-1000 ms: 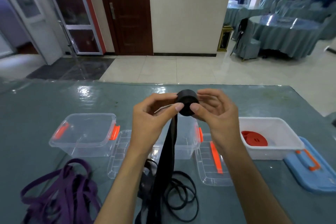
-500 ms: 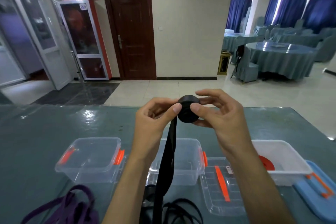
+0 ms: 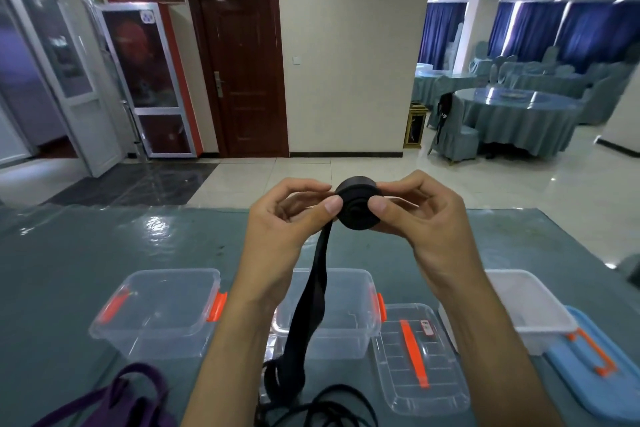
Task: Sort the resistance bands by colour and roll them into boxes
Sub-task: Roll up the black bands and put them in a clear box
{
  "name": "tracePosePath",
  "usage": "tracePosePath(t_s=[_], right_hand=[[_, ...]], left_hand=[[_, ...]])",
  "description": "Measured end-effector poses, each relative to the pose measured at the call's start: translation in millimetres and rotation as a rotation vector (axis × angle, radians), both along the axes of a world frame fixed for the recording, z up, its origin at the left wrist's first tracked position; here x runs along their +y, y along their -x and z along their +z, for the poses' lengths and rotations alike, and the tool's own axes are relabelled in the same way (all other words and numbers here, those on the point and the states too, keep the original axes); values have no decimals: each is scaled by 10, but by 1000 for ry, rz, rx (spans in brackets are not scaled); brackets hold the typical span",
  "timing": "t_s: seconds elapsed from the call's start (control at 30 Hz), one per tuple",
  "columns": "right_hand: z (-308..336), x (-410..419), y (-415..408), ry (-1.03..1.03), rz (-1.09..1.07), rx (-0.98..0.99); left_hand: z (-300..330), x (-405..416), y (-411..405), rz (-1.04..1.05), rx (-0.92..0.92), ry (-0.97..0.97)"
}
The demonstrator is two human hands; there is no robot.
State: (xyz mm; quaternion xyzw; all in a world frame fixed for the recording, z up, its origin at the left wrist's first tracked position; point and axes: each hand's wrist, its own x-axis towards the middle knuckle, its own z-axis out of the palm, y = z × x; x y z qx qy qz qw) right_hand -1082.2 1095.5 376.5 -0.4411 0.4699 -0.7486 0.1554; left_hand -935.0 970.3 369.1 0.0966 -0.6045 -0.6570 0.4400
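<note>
Held up over the desk (image 3: 69, 253), well above the boxes: black band roll (image 3: 356, 206), pinched from both sides. Left hand (image 3: 284, 229) curled, thumb on the roll's face; right hand (image 3: 429, 222) curled round its far side. Loose black tail (image 3: 311, 308) hanging down before the middle clear box (image 3: 346, 329). Left clear box (image 3: 156, 312) open-topped; purple bands (image 3: 114, 399) at the near edge.

black band (image 3: 356, 208): matt rubbery strip, smooth. purple bands (image 3: 114, 402): same matt rubber look. boxes (image 3: 156, 315): clear glossy plastic, orange plastic clasps (image 3: 216, 307). table cover (image 3: 86, 253): shiny, wet-looking film. blue lid (image 3: 602, 374): smooth plastic.
</note>
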Motion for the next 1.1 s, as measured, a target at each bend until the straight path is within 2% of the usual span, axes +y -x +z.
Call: tracePosePath(t_s=[0.1, 0.27, 0.37, 0.53, 0.7, 0.9, 1.03, 1.1], right_hand=[[61, -19, 0, 54, -7, -25], [-51, -91, -69, 132, 10, -86], [-177, -137, -93, 110, 31, -179], [-326, -119, -37, 17, -84, -158], [-594, -160, -77, 6, -84, -291], [-842, 17, 68, -282, 3, -145], [-940, 72, 33, -252, -92, -33], [-1050, 57, -30, -199, -91, -60]], left_hand=[[59, -4, 48, 16, 43, 4], [94, -49, 51, 18, 22, 163], [19, -70, 33, 6, -2, 148], [-184, -17, 67, -33, -29, 97], [-449, 58, 177, 54, -50, 17], [-844, 116, 143, 52, -119, -69], [-1065, 303, 179, 144, -103, -121], [-1132, 356, 156, 144, -111, -117]])
